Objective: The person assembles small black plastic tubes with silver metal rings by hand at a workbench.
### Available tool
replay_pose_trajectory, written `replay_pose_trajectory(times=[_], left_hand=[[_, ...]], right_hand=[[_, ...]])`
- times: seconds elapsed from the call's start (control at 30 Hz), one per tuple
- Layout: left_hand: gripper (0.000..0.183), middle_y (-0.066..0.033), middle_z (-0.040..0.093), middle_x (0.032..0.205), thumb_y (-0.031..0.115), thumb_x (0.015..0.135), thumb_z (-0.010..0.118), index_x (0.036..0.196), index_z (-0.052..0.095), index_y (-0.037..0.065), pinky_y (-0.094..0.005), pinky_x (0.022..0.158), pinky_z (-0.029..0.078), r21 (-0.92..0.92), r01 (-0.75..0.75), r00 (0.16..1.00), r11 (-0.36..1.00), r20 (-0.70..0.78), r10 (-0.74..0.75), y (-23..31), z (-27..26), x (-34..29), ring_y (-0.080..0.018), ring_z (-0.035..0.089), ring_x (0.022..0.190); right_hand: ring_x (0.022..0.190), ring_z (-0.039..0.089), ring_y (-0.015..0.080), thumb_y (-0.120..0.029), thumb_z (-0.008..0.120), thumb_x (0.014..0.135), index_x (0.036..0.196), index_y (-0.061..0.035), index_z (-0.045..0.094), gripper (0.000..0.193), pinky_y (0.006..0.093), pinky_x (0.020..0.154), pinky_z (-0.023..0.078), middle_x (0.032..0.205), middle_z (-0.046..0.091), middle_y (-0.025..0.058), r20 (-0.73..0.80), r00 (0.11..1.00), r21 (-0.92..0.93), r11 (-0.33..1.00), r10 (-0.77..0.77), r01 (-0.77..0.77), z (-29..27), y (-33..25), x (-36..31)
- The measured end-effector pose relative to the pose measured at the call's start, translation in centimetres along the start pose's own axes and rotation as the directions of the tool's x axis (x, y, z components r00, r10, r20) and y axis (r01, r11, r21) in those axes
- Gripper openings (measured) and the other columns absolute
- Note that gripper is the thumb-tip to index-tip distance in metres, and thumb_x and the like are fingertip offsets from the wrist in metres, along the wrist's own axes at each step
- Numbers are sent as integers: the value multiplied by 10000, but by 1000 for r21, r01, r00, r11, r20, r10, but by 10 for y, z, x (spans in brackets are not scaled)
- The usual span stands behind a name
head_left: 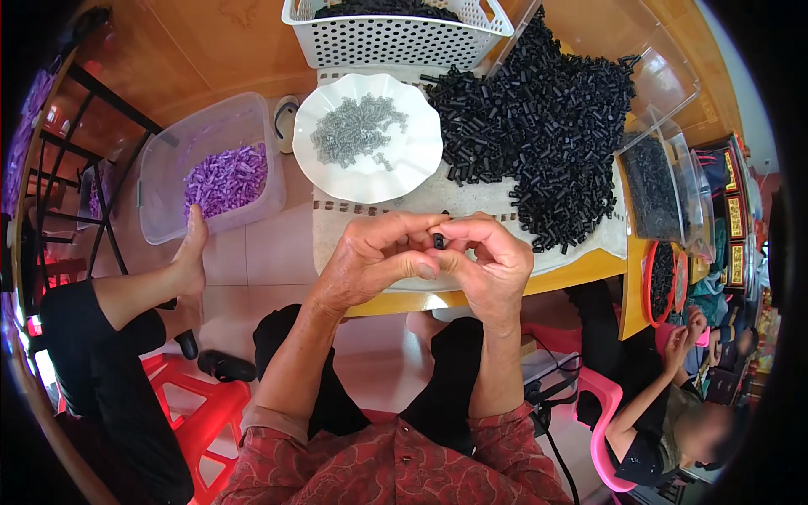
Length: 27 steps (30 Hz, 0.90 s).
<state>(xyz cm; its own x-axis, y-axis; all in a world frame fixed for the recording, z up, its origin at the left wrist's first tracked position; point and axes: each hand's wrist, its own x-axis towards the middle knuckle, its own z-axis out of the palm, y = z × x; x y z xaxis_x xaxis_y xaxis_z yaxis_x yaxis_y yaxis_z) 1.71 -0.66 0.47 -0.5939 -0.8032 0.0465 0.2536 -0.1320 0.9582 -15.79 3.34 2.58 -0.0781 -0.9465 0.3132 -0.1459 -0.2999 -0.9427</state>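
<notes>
Black tube piece (438,241): a small dark plastic sleeve, pinched between the fingertips of both hands, just above the near table edge; I see only its end showing between the fingers
Left hand (374,263): curled, not spread; thumb and forefinger pressed together on the left side of the piece; remaining fingers folded in
Right hand (490,265): likewise curled; fingertips closed on the right side of the same piece; knuckles touching the left hand's fingers
Black tube pile (547,135): large heap of matching pieces on the table, up and to the right of the hands, well apart from them
White scalloped plate (421,160): just beyond the hands; holds small grey springs (358,126)
White perforated basket (396,38): at the far edge, behind the plate; dark pieces inside
Clear tub (160,168): on the floor to the left; holds purple pieces (225,178); another person's bare foot (192,252) rests at its near rim
</notes>
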Motion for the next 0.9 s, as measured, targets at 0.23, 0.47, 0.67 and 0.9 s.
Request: replay_pose_trajectory(times=[0.23,0.47,0.67,0.9], left_hand=[[470,-34,622,990,-8,870,662,1324,543,11,-259,787,515,-118,-90,994,989,-66,83,2,13,1,-94,586,884],[354,-23,654,907,-21,909,589,1262,587,-3,-234,748,511,-36,-56,963,998,-265,45,-12,14,8,-70,588,810],[300,-60,670,910,-9,918,575,1216,612,-5,-255,684,551,-112,-12,939,994,-342,-27,-4,20,11,-100,636,776],[192,-104,659,873,66,920,598,1082,637,-30,-279,607,551,-226,-1,895,974,-435,-100,6,17,18,-164,659,715]], right_hand=[[722,590,116,3,834,645,982,-27,684,371,234,622,482,857,670,45,-25,990,-146,980,-141,136,0,2,5],[778,613,159,100,776,651,1084,-56,667,473,259,677,526,971,669,76,62,990,-243,960,-129,140,4,-5,10],[821,637,148,101,685,763,1103,-22,660,363,248,704,527,1031,676,99,9,994,-124,987,-106,106,-6,2,7],[716,602,85,-7,609,904,1018,13,656,126,217,641,497,881,670,80,-300,953,-109,994,-40,8,-15,21,7]])
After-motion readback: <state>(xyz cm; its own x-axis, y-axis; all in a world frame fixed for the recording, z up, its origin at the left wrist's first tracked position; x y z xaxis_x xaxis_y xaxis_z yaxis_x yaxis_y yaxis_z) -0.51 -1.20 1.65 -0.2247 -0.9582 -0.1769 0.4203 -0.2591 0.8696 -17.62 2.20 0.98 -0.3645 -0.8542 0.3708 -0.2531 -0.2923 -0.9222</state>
